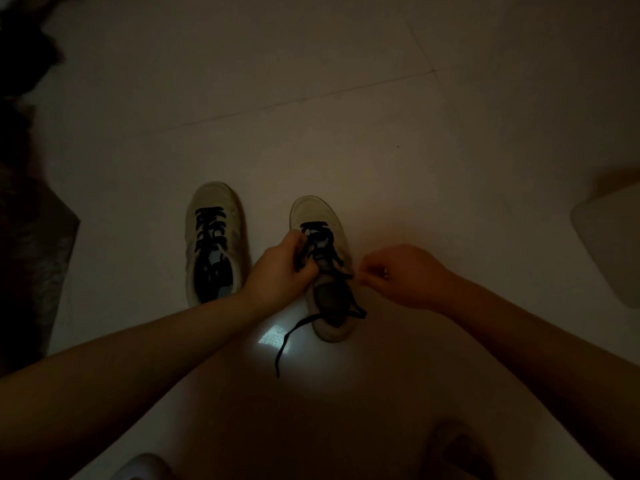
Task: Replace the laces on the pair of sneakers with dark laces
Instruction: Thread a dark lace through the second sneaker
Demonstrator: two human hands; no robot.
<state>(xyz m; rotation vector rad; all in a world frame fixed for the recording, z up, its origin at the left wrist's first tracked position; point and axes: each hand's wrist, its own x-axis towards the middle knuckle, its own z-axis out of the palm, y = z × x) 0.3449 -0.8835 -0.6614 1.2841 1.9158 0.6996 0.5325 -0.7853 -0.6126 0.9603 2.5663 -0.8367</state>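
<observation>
The sneakers stand side by side on the pale tiled floor (346, 98), toes pointing away from the person, and both already carry dark laces. The left sneaker (214, 237) looks fully laced, its dark lace (209, 230) crossed up the eyelets with the ends apparently tucked into the opening. The right sneaker (322, 265) is the one in hand: its lace (320, 242) is crossed through the lower rows only. The left hand (280, 268) has its fingers curled around the near side of the lacing, gripping one strand there, and the right hand (398, 275) pinches a strand at the sneaker's outer edge. A free end (287, 341) trails over the heel onto the floor, across a bright patch of light. My reading is that the upper eyelets of the right sneaker are being threaded, so the next move calls for drawing the pinched strand through and evening the two ends. As for containers, only the shoe openings qualify; the right one appears empty, though the dimness hides much.
</observation>
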